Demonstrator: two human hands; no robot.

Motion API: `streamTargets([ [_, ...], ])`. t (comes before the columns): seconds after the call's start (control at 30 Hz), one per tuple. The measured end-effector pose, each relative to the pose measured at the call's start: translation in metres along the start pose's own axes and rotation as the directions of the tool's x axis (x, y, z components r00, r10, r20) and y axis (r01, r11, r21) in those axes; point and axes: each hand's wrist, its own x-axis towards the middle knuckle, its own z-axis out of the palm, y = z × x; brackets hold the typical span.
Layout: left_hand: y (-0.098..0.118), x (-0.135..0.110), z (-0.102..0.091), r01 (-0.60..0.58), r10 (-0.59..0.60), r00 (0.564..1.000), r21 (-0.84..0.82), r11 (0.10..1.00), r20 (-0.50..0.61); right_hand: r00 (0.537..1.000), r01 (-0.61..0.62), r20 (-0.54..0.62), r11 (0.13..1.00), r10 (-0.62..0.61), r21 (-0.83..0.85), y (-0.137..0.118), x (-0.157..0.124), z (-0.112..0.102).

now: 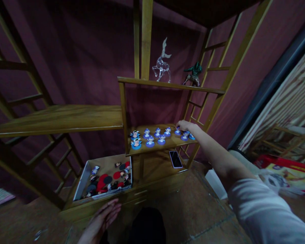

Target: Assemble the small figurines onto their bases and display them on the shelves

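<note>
My right hand [185, 125] reaches onto the middle shelf [173, 145], its fingers bent down and closed on the head of a small purple-and-white figurine [177, 131] on a round base. The fingertips are partly hidden. Close by on the right stands a similar figurine [185, 136], with another partly behind my wrist. Several more purple-based figurines [157, 132] are lined up in two rows to the left. At the shelf's left end are two blue-based figurines [136, 144]. My left hand [105, 217] hangs low with fingers stretched out and holds nothing, in front of the cardboard box [79, 183].
In the box lie loose figurines and red and dark discs. A phone [176, 159] rests on the lower ledge. Above stand a clear deer statuette [162, 64] and a dark green figure [194, 73]. Wooden posts frame the shelves; a red package [289, 173] is at right.
</note>
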Motion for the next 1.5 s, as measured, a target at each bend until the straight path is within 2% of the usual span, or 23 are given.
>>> streamTargets([
  [0.17,0.001,-0.004,0.004,-0.015,0.015,1.000,-0.015,1.000,-0.009,1.000,-0.015,0.022,1.000,0.015,-0.013,-0.007,-0.006,0.000],
  [0.27,0.001,-0.004,0.004,-0.030,0.030,0.999,-0.004,1.000,-0.026,1.000,-0.004,0.010,1.000,0.004,-0.006,-0.009,-0.011,-0.008],
  [0.4,0.003,-0.007,0.004,-0.022,0.021,0.999,-0.012,1.000,-0.031,0.988,0.023,-0.152,0.997,-0.011,0.075,-0.012,-0.030,-0.027],
  [0.5,0.005,-0.013,0.003,-0.047,0.045,0.998,-0.031,0.998,-0.040,0.941,0.182,-0.321,0.958,-0.106,0.219,-0.025,-0.065,-0.030],
  [0.53,0.005,-0.016,0.002,-0.061,0.060,0.997,-0.040,0.997,-0.039,0.921,0.216,-0.379,0.930,-0.093,0.297,-0.033,-0.080,-0.025],
  [0.6,0.006,-0.019,-0.001,-0.091,0.089,0.995,-0.066,0.994,-0.036,0.903,0.287,-0.425,0.815,-0.055,0.503,-0.054,-0.114,-0.003],
  [0.67,0.007,-0.021,-0.006,-0.110,0.105,0.993,-0.108,0.988,-0.053,0.936,0.331,-0.328,0.634,-0.126,0.699,-0.081,-0.143,0.033],
  [0.73,0.009,-0.022,-0.010,-0.119,0.102,0.989,-0.162,0.980,-0.107,0.949,0.288,-0.182,0.475,-0.256,0.832,-0.113,-0.162,0.077],
  [0.83,0.018,-0.023,-0.015,-0.166,0.113,0.967,-0.227,0.960,-0.229,0.950,0.213,-0.112,0.343,-0.293,0.915,-0.165,-0.170,0.141],
  [0.9,0.029,-0.021,-0.017,-0.258,0.179,0.941,-0.267,0.928,-0.289,0.931,0.168,-0.063,0.269,-0.360,0.948,-0.201,-0.167,0.171],
  [1.0,0.055,-0.011,-0.020,-0.451,0.331,0.875,-0.348,0.822,-0.353,0.866,0.108,-0.005,0.176,-0.499,0.978,-0.250,-0.153,0.196],
  [1.07,0.076,0.001,-0.024,-0.519,0.354,0.831,-0.368,0.772,-0.429,0.871,0.099,-0.008,0.159,-0.492,0.982,-0.278,-0.136,0.206],
  [1.13,0.097,0.014,-0.029,-0.525,0.294,0.813,-0.415,0.743,-0.503,0.897,0.108,-0.023,0.167,-0.442,0.980,-0.304,-0.114,0.216],
  [1.23,0.121,0.035,-0.037,-0.463,0.171,0.847,-0.540,0.703,-0.504,0.933,0.138,-0.047,0.233,-0.357,0.963,-0.337,-0.073,0.232],
  [1.33,0.131,0.051,-0.046,-0.486,0.168,0.846,-0.601,0.635,-0.507,0.941,0.219,-0.092,0.379,-0.325,0.899,-0.368,-0.030,0.243],
  [1.4,0.131,0.057,-0.053,-0.512,0.165,0.830,-0.612,0.602,-0.532,0.930,0.295,-0.130,0.484,-0.345,0.824,-0.390,-0.005,0.244],
  [1.5,0.128,0.058,-0.065,-0.471,0.112,0.852,-0.657,0.588,-0.511,0.880,0.429,-0.161,0.601,-0.447,0.674,-0.427,0.027,0.242],
])
